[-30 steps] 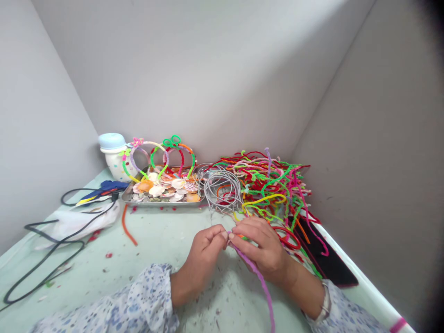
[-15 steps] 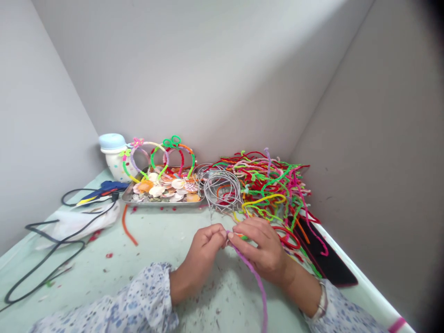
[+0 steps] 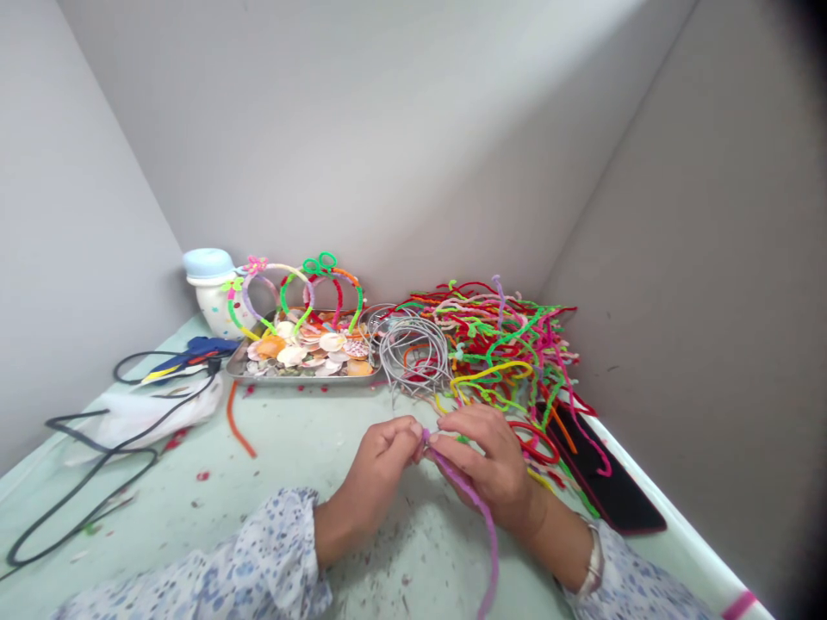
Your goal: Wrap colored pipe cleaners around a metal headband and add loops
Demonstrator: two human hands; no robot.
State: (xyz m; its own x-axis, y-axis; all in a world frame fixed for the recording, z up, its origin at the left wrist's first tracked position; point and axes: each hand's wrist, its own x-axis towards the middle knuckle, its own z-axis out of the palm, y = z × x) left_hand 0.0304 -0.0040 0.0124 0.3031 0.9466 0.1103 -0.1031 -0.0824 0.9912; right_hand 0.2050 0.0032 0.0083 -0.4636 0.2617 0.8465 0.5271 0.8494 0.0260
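My left hand point(image 3: 381, 461) is closed in a pinch on one end of a purple pipe cleaner point(image 3: 481, 508), just in front of the wire coil. Close by on the right, my right hand point(image 3: 488, 465) has its fingers bent round the same end, with the index finger slightly lifted. From between the hands the pipe cleaner's long tail curves down toward the table's front edge. A bit of green shows under my right fingers. What else lies inside the grip is hidden.
A metal tray point(image 3: 301, 380) of shells holds several colourful headbands point(image 3: 314, 297). Grey wire coils point(image 3: 413, 353) and a heap of pipe cleaners point(image 3: 504, 336) are to its right. Red scissors point(image 3: 536, 443), a black case point(image 3: 620, 482), a white jar point(image 3: 216, 297) and a blue glue gun point(image 3: 203, 347) surround them.
My right fingers have shifted slightly, the index finger lifting off the pipe cleaner's end. The purple tail has swung a little. My left hand stays almost in place.
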